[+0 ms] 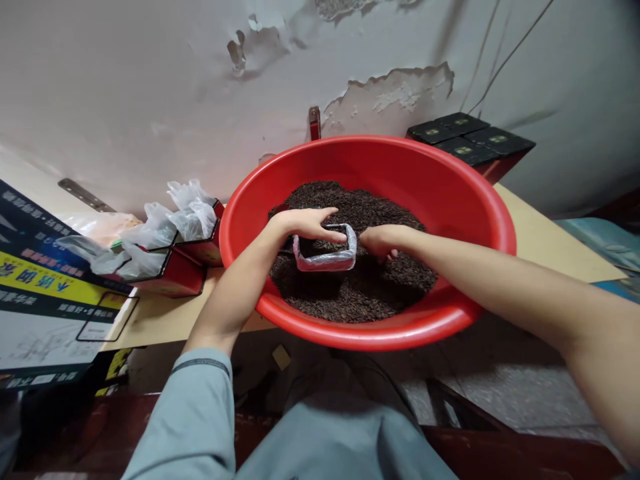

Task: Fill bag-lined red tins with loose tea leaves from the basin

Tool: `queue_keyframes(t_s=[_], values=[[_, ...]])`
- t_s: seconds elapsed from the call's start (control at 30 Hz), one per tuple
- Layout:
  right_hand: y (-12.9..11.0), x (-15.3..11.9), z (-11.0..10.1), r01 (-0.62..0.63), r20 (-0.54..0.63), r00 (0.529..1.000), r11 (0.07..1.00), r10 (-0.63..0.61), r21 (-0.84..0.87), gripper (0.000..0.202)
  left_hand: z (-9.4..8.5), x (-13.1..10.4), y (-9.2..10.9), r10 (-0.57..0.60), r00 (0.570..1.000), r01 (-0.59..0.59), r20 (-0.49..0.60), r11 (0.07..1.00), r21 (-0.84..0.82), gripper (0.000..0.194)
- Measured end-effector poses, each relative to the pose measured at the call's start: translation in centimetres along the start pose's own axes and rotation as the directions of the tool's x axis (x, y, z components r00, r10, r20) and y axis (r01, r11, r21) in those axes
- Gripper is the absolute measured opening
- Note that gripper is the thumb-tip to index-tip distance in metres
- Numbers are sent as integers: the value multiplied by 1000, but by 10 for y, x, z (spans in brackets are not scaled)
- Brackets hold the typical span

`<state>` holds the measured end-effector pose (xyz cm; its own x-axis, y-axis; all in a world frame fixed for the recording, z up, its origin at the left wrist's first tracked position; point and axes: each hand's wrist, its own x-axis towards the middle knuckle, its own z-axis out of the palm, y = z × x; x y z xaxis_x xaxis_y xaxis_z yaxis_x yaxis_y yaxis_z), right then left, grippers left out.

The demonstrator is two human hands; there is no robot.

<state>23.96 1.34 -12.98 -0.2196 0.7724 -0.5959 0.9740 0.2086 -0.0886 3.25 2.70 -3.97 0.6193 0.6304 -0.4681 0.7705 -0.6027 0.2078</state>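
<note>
A large red plastic basin point(465, 193) holds a heap of dark dry loose tea leaves point(350, 300). Inside it, a small rectangular box lined with a clear plastic bag point(327, 261) sits against the leaves, its opening facing up. My left hand point(313, 224) grips the far side of this box, thumb over the opening and index finger stretched beyond the rim. To the right of the box, my right hand point(385, 241) is down at the leaves with its fingers curled; what lies inside them is hidden.
Red and black boxes with plastic bags sticking out point(170, 270) stand left of the basin. Several dark-topped boxes point(470, 137) stand behind it at right, near the peeling wall point(395, 93). A printed carton point(45, 287) is at far left. The pale tabletop point(555, 243) supports the basin.
</note>
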Motion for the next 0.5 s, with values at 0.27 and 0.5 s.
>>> queue_keyframes(t_s=[0.27,0.5], values=[[-13,-53,-45,445,-692,684,884,-229,146,19,-14,-15,-12,-106,994,106,-28,994,7,113],[-10,-45,-43,645,-695,564,764,-445,35,21,-23,-22,-31,-182,983,181,-30,983,-33,102]])
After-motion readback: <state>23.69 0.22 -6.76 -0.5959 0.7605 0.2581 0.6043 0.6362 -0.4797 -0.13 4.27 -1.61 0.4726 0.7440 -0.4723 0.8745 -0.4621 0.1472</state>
